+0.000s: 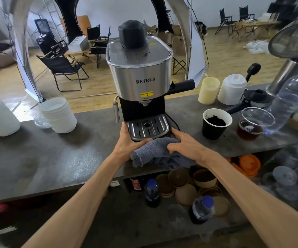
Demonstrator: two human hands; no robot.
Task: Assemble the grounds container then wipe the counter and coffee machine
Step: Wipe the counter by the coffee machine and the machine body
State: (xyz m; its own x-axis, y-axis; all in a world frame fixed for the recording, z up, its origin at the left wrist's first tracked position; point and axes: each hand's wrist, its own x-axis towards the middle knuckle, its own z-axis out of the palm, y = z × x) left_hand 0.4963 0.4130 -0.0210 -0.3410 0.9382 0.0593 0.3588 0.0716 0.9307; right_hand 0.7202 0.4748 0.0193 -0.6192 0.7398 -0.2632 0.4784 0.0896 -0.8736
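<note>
Left hand [126,140] grips drip tray [147,127]; right hand [184,143] — grips cloth [155,151]

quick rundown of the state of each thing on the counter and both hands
coffee machine: upright, cap on, grounds specks on top
drip tray: in place, held at both sides
grey towel: bunched at the counter edge
left hand: grips the tray's left side
right hand: rests on the towel
black cup: upright, grounds inside
clear cup: dark liquid inside
</note>
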